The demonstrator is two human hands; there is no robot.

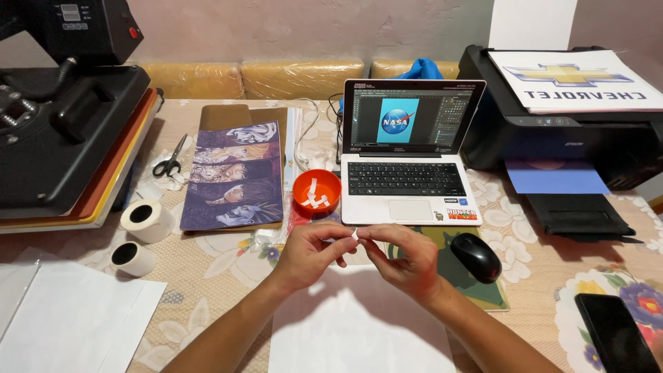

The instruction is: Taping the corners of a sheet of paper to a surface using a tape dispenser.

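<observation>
**Small white strip pinched between both hands above a blank sheet**

Signs and prints first. A printed sheet [577, 79] lies on top of the black printer [552, 131] at far right: white paper, a gold cross-shaped emblem, a line of dark lettering below it, upside down to the viewer. A pale blue sheet [556, 177] sits in the printer's output tray. The open laptop [409, 162] shows a round blue emblem on a light blue panel; a bright sticker sits at its lower right corner. Left of the laptop lies a tall poster [236, 176] of drawn faces in purple tones. An orange bowl [317, 191] holding white strips stands between poster and laptop.

The white strip [354, 235] sits at frame centre, just in front of the laptop's front edge and above a white sheet [359, 324] on the flowered tablecloth.

Left hand [309, 254]: fingers curled in, thumb and forefinger closed on the strip's left end. Right hand [404, 259]: likewise curled, fingertips nipping the strip from the right. The two hands meet at the strip.

Nearby: black mouse [475, 256] just right of the right hand; two tape rolls [141, 235], scissors [170, 160] and a heat press [65, 110] to the left; dark phone [615, 331] at lower right.
</observation>
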